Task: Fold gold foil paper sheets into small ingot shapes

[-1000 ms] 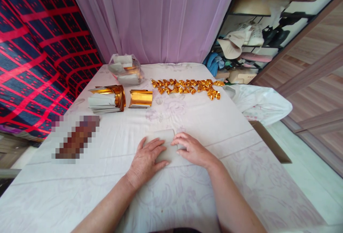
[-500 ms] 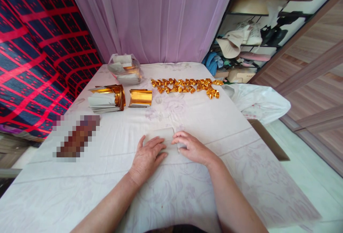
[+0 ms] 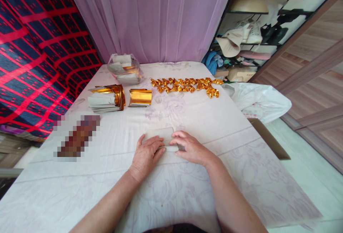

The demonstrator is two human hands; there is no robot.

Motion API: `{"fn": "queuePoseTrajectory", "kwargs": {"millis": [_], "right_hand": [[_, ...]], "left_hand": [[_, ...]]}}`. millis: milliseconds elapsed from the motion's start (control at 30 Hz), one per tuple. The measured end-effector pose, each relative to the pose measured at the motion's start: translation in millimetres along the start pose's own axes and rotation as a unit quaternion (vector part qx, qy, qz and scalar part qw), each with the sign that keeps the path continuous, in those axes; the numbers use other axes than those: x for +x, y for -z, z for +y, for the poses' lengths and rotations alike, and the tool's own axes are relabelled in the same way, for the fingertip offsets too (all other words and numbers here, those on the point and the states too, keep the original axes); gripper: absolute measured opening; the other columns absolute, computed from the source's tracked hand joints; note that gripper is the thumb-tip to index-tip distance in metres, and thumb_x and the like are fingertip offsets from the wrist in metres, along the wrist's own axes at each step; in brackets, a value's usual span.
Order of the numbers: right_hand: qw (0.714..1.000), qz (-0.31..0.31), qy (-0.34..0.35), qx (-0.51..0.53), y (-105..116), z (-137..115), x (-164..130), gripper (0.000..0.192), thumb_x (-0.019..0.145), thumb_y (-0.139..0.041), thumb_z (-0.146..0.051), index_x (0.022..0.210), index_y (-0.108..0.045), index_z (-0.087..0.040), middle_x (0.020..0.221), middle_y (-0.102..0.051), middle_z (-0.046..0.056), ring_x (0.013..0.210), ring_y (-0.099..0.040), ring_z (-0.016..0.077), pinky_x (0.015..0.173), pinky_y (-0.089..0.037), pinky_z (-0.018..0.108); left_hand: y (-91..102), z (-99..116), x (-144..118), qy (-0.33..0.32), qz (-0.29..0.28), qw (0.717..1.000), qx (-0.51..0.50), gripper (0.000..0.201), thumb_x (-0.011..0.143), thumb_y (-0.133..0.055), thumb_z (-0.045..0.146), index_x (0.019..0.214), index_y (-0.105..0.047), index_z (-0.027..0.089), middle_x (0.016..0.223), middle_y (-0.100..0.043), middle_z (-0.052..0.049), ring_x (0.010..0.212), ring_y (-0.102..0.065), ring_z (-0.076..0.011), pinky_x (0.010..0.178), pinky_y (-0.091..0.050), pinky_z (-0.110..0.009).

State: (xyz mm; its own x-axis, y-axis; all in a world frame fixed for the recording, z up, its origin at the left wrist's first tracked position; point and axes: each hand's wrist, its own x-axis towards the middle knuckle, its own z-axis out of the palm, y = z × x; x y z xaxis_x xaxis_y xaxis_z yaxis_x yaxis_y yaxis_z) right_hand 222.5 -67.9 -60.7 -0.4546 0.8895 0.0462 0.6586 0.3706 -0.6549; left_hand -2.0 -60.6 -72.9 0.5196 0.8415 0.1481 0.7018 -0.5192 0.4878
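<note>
A pale grey-white sheet of paper (image 3: pixel 166 131) lies in front of me, its near edge curled up into a narrow fold. My left hand (image 3: pixel 148 150) rests on the sheet's left part, fingers over it and thumb at the raised edge. At the right end of the fold, my right hand (image 3: pixel 190 147) grips the paper between thumb and bent fingers. Beyond my hands are a small stack of gold foil paper (image 3: pixel 140 97) and a bigger pile of foil sheets (image 3: pixel 103 100), grey backs showing. Folded gold foil pieces (image 3: pixel 184 85) lie in rows at the far right.
The table has a pale floral cloth (image 3: pixel 171 197). A clear bag of papers (image 3: pixel 124 69) stands at the back left. A blurred reddish item (image 3: pixel 79 136) lies left. Right of the table are a white plastic bag (image 3: pixel 264 101) and a shelf with hats (image 3: pixel 230 42).
The sheet's near edge has been lifted and curled away from me. My right fingers have shifted slightly left with it; my left hand has hardly moved.
</note>
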Motion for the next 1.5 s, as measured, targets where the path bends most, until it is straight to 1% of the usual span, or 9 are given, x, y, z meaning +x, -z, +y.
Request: {"fn": "queuePoseTrajectory", "kwargs": {"millis": [100, 233, 433, 600, 733, 867, 1133, 1333, 1500], "right_hand": [[1.000, 0.021, 0.019, 0.002, -2.3, 3.0, 1.8, 0.027, 0.080, -0.062, -0.008, 0.102, -0.071, -0.023, 0.116, -0.060, 0.006, 0.108, -0.059, 0.0176, 0.095, -0.047, 0.031], [0.998, 0.050, 0.031, 0.004, -4.3, 7.4, 2.7, 0.016, 0.087, -0.060, -0.017, 0.098, -0.072, -0.022, 0.108, -0.062, 0.006, 0.101, -0.061, 0.0169, 0.090, -0.048, 0.032], [0.998, 0.064, 0.028, -0.002, -4.2, 5.3, 3.9, 0.014, 0.090, -0.057, -0.021, 0.093, -0.071, -0.022, 0.099, -0.062, 0.004, 0.093, -0.061, 0.0156, 0.085, -0.049, 0.030], [0.996, 0.081, 0.016, -0.034, -7.7, 4.8, 7.2, 0.015, 0.091, -0.055, -0.021, 0.084, -0.068, -0.020, 0.092, -0.063, 0.003, 0.087, -0.060, 0.0151, 0.079, -0.048, 0.028], [0.993, 0.106, -0.016, -0.059, -11.9, 4.2, 9.7, 0.019, 0.091, -0.053, -0.021, 0.075, -0.064, -0.020, 0.084, -0.063, 0.003, 0.080, -0.060, 0.0147, 0.074, -0.046, 0.027], [0.989, 0.118, -0.042, -0.074, -14.2, 0.9, 11.2, 0.023, 0.092, -0.052, -0.025, 0.072, -0.061, -0.021, 0.082, -0.063, 0.002, 0.078, -0.059, 0.0141, 0.071, -0.044, 0.026], [0.980, 0.163, -0.066, -0.093, -20.0, 0.6, 13.2, 0.021, 0.088, -0.054, -0.026, 0.068, -0.058, -0.022, 0.079, -0.061, 0.002, 0.074, -0.058, 0.0141, 0.068, -0.042, 0.025], [0.977, 0.167, -0.079, -0.103, -22.1, 0.1, 14.6, 0.020, 0.087, -0.055, -0.025, 0.068, -0.056, -0.021, 0.077, -0.058, 0.001, 0.073, -0.057, 0.0141, 0.069, -0.042, 0.026], [0.974, 0.173, -0.080, -0.119, -23.8, 0.8, 15.5, 0.019, 0.086, -0.055, -0.024, 0.068, -0.056, -0.022, 0.077, -0.058, 0.001, 0.072, -0.056, 0.0144, 0.067, -0.041, 0.026]], "left_hand": [[0.7, -1.8, -0.8, -0.014, -0.001, 1.000, -0.004, 0.021, 0.092, -0.057, 0.040, 0.104, -0.065, 0.024, 0.118, -0.070, -0.006, 0.119, -0.060, -0.0247, 0.114, -0.020, -0.058], [0.5, -4.1, -2.9, -0.034, -0.004, 0.999, -0.004, 0.046, 0.079, -0.070, 0.051, 0.114, -0.060, 0.022, 0.123, -0.067, -0.010, 0.120, -0.058, -0.0286, 0.115, -0.020, -0.059], [0.8, -4.3, -2.7, -0.026, 0.000, 1.000, -0.015, 0.014, 0.092, -0.055, 0.034, 0.095, -0.062, 0.022, 0.120, -0.067, -0.008, 0.117, -0.059, -0.0238, 0.112, -0.027, -0.057], [0.4, -6.1, -0.2, -0.033, 0.033, 0.999, -0.018, 0.017, 0.094, -0.050, 0.030, 0.089, -0.064, 0.022, 0.115, -0.068, -0.007, 0.110, -0.062, -0.0219, 0.109, -0.035, -0.053], [1.4, -8.5, 2.4, -0.021, 0.066, 0.998, -0.013, 0.015, 0.093, -0.051, 0.030, 0.100, -0.061, 0.021, 0.101, -0.070, -0.005, 0.097, -0.064, -0.0213, 0.105, -0.038, -0.052], [2.6, -10.8, 4.5, -0.002, 0.081, 0.997, -0.006, 0.012, 0.093, -0.049, 0.026, 0.101, -0.057, 0.021, 0.093, -0.070, -0.004, 0.090, -0.064, -0.0215, 0.102, -0.040, -0.052], [0.8, -11.9, 6.2, -0.001, 0.097, 0.995, 0.010, 0.014, 0.090, -0.053, 0.022, 0.104, -0.058, 0.021, 0.094, -0.070, -0.004, 0.090, -0.063, -0.0223, 0.097, -0.044, -0.048], [1.8, -12.5, 7.0, -0.020, 0.092, 0.996, 0.012, 0.019, 0.091, -0.053, 0.021, 0.109, -0.059, 0.020, 0.097, -0.070, -0.005, 0.090, -0.062, -0.0217, 0.092, -0.048, -0.045], [1.8, -9.0, 3.0, -0.041, 0.114, 0.991, 0.061, 0.021, 0.094, -0.050, 0.022, 0.108, -0.065, 0.021, 0.123, -0.062, -0.011, 0.111, -0.058, -0.0264, 0.096, -0.048, -0.047]]}}
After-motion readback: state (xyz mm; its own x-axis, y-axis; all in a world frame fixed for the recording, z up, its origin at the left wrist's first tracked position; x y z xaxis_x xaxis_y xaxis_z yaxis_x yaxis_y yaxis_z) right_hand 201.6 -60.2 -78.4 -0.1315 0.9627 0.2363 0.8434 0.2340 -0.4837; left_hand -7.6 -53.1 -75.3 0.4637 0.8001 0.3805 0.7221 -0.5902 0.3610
